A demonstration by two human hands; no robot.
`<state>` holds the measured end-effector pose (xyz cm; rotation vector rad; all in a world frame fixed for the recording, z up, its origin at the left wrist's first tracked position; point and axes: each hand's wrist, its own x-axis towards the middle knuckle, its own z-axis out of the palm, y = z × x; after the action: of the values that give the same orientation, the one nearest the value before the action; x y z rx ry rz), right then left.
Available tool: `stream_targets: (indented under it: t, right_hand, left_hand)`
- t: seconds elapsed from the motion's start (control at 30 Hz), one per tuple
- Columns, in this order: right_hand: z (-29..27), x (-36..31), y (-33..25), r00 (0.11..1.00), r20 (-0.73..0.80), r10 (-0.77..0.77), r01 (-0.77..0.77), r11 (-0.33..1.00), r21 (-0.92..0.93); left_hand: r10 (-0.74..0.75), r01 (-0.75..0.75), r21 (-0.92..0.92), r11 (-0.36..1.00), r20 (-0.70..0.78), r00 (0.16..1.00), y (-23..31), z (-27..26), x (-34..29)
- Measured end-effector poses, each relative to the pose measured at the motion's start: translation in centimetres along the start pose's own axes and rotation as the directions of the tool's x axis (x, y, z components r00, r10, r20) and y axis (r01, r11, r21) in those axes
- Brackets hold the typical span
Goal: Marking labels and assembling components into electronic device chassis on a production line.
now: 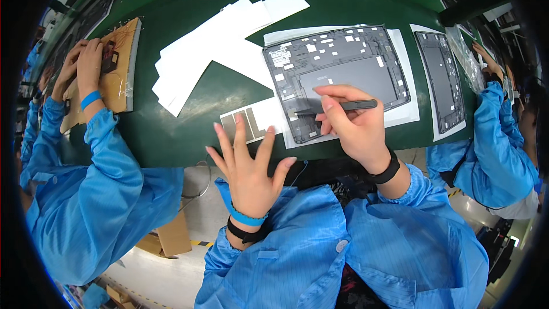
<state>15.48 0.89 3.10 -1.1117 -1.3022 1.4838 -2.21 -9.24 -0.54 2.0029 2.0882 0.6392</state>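
A dark tablet back housing [349, 83] dotted with small white pieces lies on white sheets before me. My right hand [360, 131] grips black tweezers [361, 104] over its near left part. Their tips point left, close to the housing's surface; whether they hold anything I cannot tell. My left hand [246, 166] is open, fingers spread, the fingertips resting on a small white backing sheet [266, 115] with grey-brown strips [255, 125]. This sheet lies left of the housing's near left corner, partly covered by my fingers.
Overlapping white sheets [200, 51] lie on the green table [171, 17]. Another tablet housing [440, 80] is at the right, with clear plastic film [463, 57] beyond it. At the left, a co-worker's hands [86, 63] are on a wooden board [123, 74]; another person's arm [486, 120] reaches in at the right.
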Motion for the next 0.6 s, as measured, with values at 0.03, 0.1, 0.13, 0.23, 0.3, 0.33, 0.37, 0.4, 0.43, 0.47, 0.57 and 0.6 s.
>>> stream_targets:
  t: [0.03, 0.1, 0.13, 0.23, 0.3, 0.33, 0.37, 0.4, 0.43, 0.47, 0.57, 0.6]
  right_hand:
    - [-0.6, 0.0, 0.6, 1.0, 0.023, 0.017, -0.016, 0.999, -0.032]
    - [-1.0, 0.2, 1.5, 0.999, 0.035, 0.023, -0.021, 0.999, -0.042]
    - [-1.1, 0.3, 1.7, 0.998, 0.053, 0.029, -0.027, 0.998, -0.048]
    - [-1.1, 0.5, 1.7, 0.997, 0.069, 0.041, -0.038, 0.998, -0.044]
    - [-1.2, 0.5, 1.8, 0.996, 0.071, 0.053, -0.05, 0.998, -0.046]
    - [-1.2, 0.5, 1.8, 0.995, 0.077, 0.064, -0.06, 0.997, -0.05]
    - [-1.2, 0.6, 1.7, 0.995, 0.074, 0.065, -0.062, 0.997, -0.048]
    - [-1.3, 0.6, 1.7, 0.995, 0.081, 0.063, -0.059, 0.997, -0.049]
    - [-1.4, 0.7, 1.7, 0.994, 0.088, 0.062, -0.057, 0.997, -0.051]
    - [-1.4, 0.8, 1.8, 0.994, 0.086, 0.064, -0.06, 0.997, -0.05]
    - [-1.5, 0.7, 2.0, 0.997, 0.071, 0.031, -0.025, 0.995, -0.092]
    - [-1.5, 0.8, 1.9, 0.997, 0.073, 0.026, -0.018, 0.994, -0.105]
  left_hand:
    - [0.004, -0.004, -0.004, 1.0, 0.001, 1.0, 0.1, 0.1, 0.1]
    - [0.018, -0.021, -0.065, 0.998, -0.039, 0.999, 0.3, 0.6, 0.1]
    - [0.023, -0.027, -0.077, 0.997, -0.053, 0.998, 0.7, 0.8, 0.3]
    - [0.023, -0.025, -0.05, 0.998, -0.047, 0.999, 1.2, 1.2, 0.8]
    - [0.027, -0.029, -0.045, 0.999, -0.044, 0.999, 1.3, 1.3, 0.9]
    - [0.028, -0.03, -0.04, 0.999, -0.046, 0.999, 1.4, 1.4, 0.9]
    - [0.03, -0.032, -0.039, 0.999, -0.042, 0.999, 1.4, 1.4, 0.9]
    - [0.025, -0.026, -0.033, 0.999, -0.036, 0.999, 1.4, 1.4, 0.9]
    - [0.018, -0.019, -0.027, 0.999, -0.029, 0.999, 1.5, 1.4, 0.9]
    - [0.019, -0.02, -0.027, 0.999, -0.026, 0.999, 1.5, 1.4, 1.0]
    - [0.019, -0.019, -0.04, 0.999, -0.009, 1.0, 1.4, 1.4, 1.0]
    - [0.02, -0.02, -0.037, 0.999, -0.014, 1.0, 1.4, 1.4, 1.0]
